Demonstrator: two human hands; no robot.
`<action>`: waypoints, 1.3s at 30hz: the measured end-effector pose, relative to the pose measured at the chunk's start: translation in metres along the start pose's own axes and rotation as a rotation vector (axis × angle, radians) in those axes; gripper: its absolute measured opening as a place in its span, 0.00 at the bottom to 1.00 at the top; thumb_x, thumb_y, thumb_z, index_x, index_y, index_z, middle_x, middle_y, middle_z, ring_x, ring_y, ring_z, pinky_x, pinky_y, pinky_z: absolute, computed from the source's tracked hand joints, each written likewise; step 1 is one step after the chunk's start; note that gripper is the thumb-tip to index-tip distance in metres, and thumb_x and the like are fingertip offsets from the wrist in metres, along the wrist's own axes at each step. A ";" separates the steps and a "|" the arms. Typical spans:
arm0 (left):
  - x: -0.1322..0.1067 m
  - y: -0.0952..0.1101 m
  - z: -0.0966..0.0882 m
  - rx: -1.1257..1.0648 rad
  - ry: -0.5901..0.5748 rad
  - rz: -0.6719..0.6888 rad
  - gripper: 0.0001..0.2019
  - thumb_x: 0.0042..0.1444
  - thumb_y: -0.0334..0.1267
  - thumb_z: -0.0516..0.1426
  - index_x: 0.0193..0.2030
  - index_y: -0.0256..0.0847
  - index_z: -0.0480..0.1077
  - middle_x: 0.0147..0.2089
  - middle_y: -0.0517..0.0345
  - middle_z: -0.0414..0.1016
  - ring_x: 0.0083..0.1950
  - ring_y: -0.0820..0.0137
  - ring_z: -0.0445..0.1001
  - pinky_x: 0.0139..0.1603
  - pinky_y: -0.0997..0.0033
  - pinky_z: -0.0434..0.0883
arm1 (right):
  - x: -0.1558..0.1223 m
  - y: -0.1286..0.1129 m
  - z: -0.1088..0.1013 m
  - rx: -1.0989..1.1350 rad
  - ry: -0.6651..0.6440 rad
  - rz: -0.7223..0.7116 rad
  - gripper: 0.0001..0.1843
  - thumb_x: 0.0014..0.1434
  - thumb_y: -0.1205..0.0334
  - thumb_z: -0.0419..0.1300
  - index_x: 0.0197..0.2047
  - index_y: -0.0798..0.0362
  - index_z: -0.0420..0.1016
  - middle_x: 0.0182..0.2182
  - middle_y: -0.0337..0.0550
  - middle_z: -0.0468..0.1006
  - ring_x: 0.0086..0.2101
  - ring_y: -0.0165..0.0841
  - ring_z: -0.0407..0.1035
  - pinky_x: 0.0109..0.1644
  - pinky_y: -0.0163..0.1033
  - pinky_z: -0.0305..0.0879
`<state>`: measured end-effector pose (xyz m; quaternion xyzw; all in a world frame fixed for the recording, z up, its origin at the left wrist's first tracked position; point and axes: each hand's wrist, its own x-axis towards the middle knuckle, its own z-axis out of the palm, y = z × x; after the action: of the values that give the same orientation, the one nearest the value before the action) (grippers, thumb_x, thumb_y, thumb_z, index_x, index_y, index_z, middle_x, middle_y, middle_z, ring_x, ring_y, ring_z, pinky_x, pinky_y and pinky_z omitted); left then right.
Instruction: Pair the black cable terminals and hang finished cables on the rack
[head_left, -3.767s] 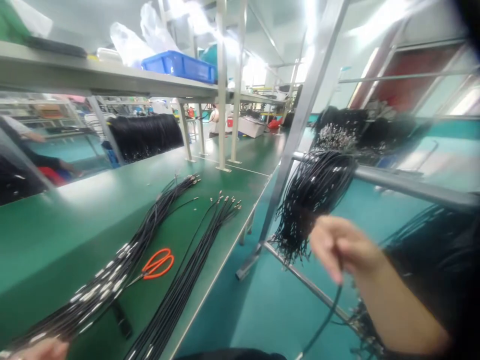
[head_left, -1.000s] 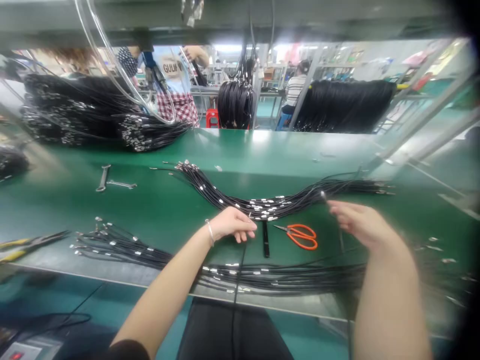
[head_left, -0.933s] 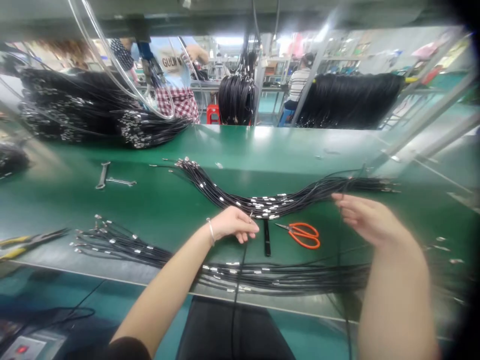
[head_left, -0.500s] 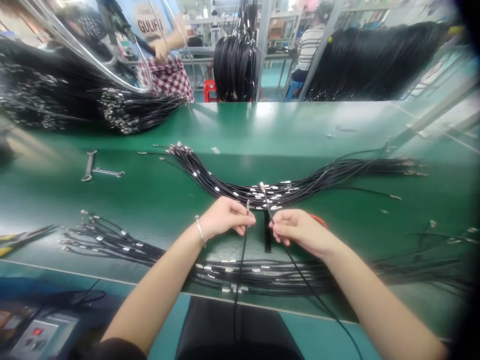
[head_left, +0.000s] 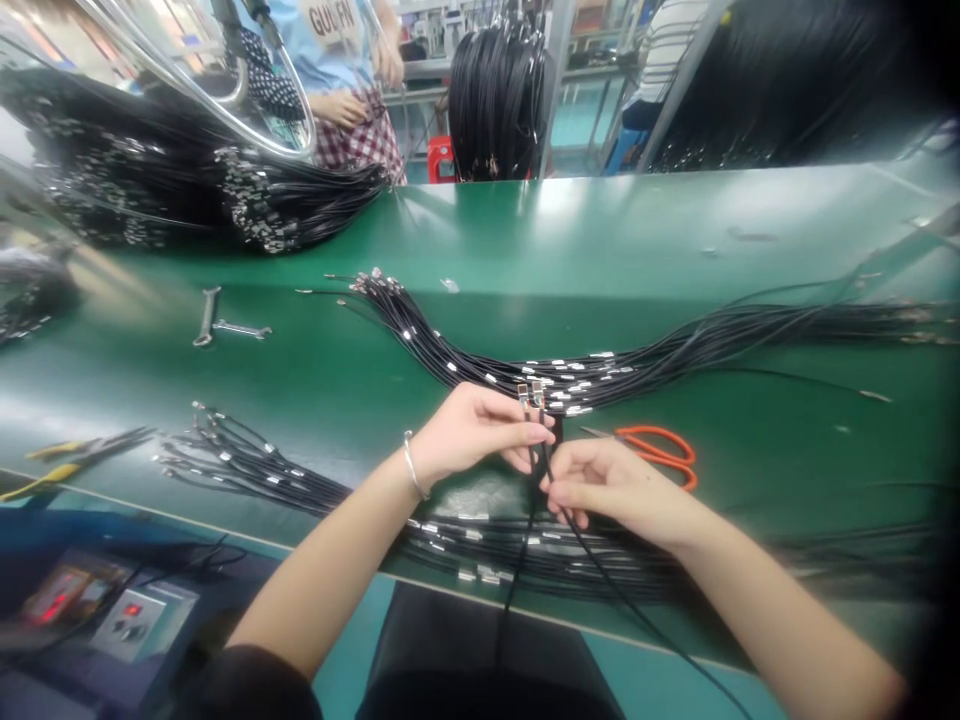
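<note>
My left hand point(head_left: 471, 432) and my right hand point(head_left: 604, 485) meet over the middle of the green bench point(head_left: 525, 240). Both pinch two thin black cables point(head_left: 534, 420) side by side, their metal ends pointing up and level with each other. The cables hang down over the bench's front edge toward my lap. A bundle of black cables point(head_left: 570, 375) with metal sleeves lies just beyond my fingers. A second bundle point(head_left: 480, 540) runs along the front edge under my wrists.
Orange scissors point(head_left: 656, 450) lie right of my right hand. Two wrenches point(head_left: 221, 322) and pliers point(head_left: 67, 460) lie at the left. Large cable piles point(head_left: 187, 190) sit at the back left. Another person point(head_left: 345, 80) stands beyond the bench. A control box point(head_left: 135, 620) is below left.
I turned from a cable rack at the right to the bench. My right hand swept in from the right with a cable and joined my left hand, bringing the two cable ends together.
</note>
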<state>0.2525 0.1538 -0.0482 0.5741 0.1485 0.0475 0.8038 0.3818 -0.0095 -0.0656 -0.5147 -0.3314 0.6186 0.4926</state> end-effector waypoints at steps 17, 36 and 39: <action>-0.007 -0.017 0.022 0.034 -0.203 -0.189 0.13 0.48 0.39 0.70 0.39 0.32 0.81 0.33 0.50 0.81 0.26 0.72 0.78 0.29 0.75 0.80 | -0.001 -0.012 -0.011 -0.161 0.471 -0.323 0.26 0.51 0.38 0.67 0.26 0.56 0.79 0.16 0.37 0.66 0.17 0.23 0.56 0.19 0.30 0.51; -0.016 -0.014 0.034 0.103 -0.300 -0.173 0.06 0.54 0.34 0.67 0.36 0.33 0.80 0.37 0.49 0.82 0.24 0.75 0.78 0.26 0.82 0.77 | -0.007 -0.018 -0.006 -0.256 0.403 -0.240 0.22 0.52 0.54 0.70 0.17 0.57 0.69 0.16 0.41 0.69 0.19 0.24 0.58 0.23 0.34 0.48; -0.015 -0.012 0.035 0.085 -0.303 -0.181 0.05 0.54 0.32 0.66 0.36 0.33 0.80 0.37 0.50 0.82 0.24 0.76 0.78 0.27 0.83 0.77 | -0.007 -0.017 -0.006 -0.244 0.388 -0.235 0.22 0.52 0.53 0.69 0.17 0.57 0.69 0.17 0.42 0.70 0.20 0.26 0.60 0.24 0.34 0.49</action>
<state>0.2468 0.1141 -0.0465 0.5923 0.0786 -0.1186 0.7931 0.3925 -0.0118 -0.0491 -0.6375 -0.3602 0.4021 0.5497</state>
